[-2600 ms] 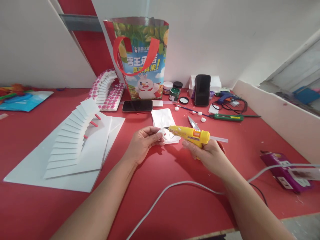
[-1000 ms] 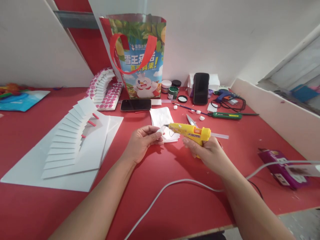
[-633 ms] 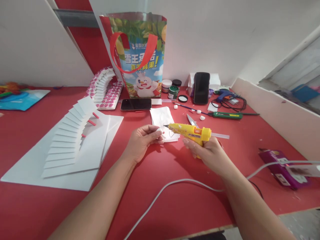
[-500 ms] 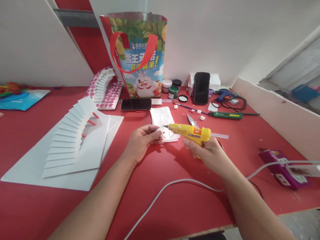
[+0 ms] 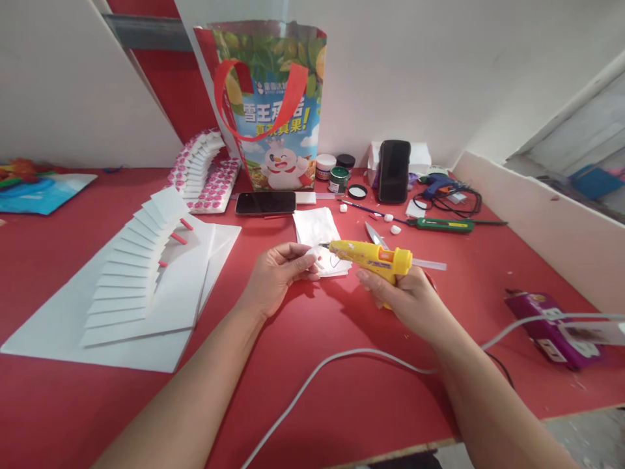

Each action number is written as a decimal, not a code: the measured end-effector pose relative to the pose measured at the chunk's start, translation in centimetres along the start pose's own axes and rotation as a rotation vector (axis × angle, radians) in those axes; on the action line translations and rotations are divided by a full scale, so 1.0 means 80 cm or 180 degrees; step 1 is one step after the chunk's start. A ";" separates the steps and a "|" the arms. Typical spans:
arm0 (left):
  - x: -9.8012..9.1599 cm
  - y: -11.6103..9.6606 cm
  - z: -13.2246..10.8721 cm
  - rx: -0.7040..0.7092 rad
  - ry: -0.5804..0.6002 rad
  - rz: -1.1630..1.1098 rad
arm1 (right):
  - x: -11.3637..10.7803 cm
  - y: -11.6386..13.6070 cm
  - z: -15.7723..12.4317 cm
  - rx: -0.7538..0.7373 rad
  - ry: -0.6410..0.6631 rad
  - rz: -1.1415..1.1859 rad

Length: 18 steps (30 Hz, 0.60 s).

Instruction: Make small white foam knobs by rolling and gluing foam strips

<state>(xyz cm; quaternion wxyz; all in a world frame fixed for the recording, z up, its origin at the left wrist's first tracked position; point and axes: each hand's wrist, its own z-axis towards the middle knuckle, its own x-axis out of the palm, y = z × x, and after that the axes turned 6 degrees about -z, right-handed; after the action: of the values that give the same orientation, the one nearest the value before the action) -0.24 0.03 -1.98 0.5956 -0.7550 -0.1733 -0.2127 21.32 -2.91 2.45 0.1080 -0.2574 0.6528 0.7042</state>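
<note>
My right hand (image 5: 407, 293) is wrapped round the handle of a yellow hot glue gun (image 5: 364, 255), its nozzle pointing left. Between the thumb and fingers of my left hand (image 5: 283, 270) is a small white piece (image 5: 313, 254), mostly covered by the fingers; its exact kind I cannot make out. The nozzle tip is right at that piece, but whether it touches I cannot tell. Beneath lie white paper sheets (image 5: 317, 225) with a drawn mark. To the left, a curved staircase of white foam board (image 5: 129, 260) with red sticks rests on white boards (image 5: 63, 326).
A shopping bag (image 5: 273, 111) stands at the back beside a flat phone (image 5: 266, 203) and paint jars (image 5: 339, 179). Scissors (image 5: 375, 234), a green-handled tool (image 5: 444, 225) and white bits (image 5: 395, 230) lie beyond the glue gun. A white cord (image 5: 351, 353) crosses the front; a purple box (image 5: 554, 329) lies right.
Almost nothing differs. Both hands, the white piece and the glue gun keep nearly the same position; the view has shifted very slightly.
</note>
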 end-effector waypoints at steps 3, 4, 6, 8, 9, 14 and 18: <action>0.001 0.000 0.000 -0.0006 0.0017 -0.0026 | 0.001 0.002 0.000 0.0089 -0.0025 0.0037; 0.001 0.000 -0.001 -0.0009 0.0024 -0.0034 | 0.001 0.003 0.000 0.0119 -0.0036 0.0037; 0.001 0.000 -0.001 -0.0008 0.0026 -0.0055 | 0.000 0.004 0.000 0.0154 -0.0031 0.0030; 0.002 -0.001 -0.001 -0.0010 0.0017 -0.0066 | 0.000 0.003 0.000 0.0175 -0.0015 0.0002; 0.002 -0.001 -0.002 -0.0014 0.0014 -0.0068 | 0.000 0.003 0.000 0.0184 -0.0013 -0.0019; 0.002 -0.002 -0.001 0.0015 0.0008 -0.0130 | -0.002 0.000 0.001 0.0149 -0.0024 -0.0047; 0.000 -0.001 0.000 0.0028 0.0009 -0.0165 | -0.004 -0.004 0.001 0.0249 -0.0050 0.0018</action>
<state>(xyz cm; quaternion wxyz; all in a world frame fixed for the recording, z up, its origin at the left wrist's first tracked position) -0.26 0.03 -1.91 0.5935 -0.7473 -0.1929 -0.2283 21.73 -2.71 2.30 0.1211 -0.2456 0.6797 0.6805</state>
